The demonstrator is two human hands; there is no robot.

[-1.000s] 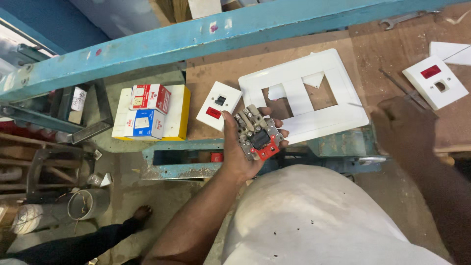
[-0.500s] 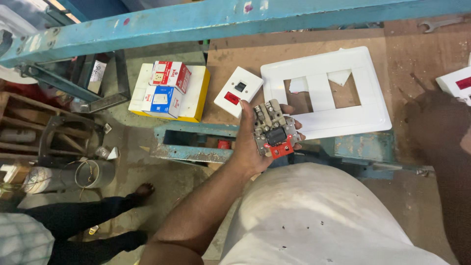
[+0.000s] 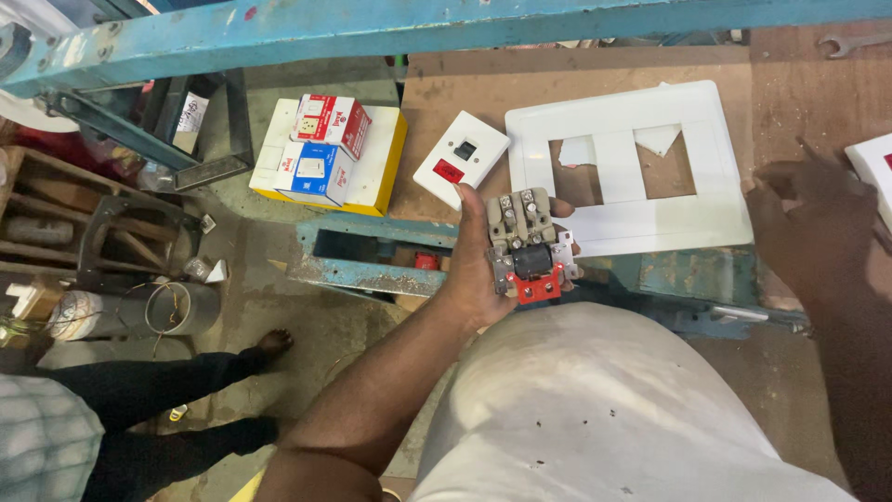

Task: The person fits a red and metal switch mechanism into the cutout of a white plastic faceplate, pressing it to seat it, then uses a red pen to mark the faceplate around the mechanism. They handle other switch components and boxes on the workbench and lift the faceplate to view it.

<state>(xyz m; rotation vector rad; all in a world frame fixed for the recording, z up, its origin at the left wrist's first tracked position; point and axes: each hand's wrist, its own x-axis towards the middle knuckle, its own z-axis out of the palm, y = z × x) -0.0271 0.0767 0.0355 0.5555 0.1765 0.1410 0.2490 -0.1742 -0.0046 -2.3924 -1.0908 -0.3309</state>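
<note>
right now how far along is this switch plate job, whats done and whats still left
Looks done: the white cover plate lies on the bench with two openings cut, both empty. A finished white switch lies beside it. In hand: the left hand holds a bare switch mechanism, its back and screw terminals facing up; the right hand rests at the plate's edge. Left: nothing is fitted into the plate yet.

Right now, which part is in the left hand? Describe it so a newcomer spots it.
Start at the big white cutout plate on the wooden bench. Just below its lower left corner, the left hand holds up a switch mechanism. Unlike the finished white switch nearby, it is bare: grey, screw terminals, red base.
</note>
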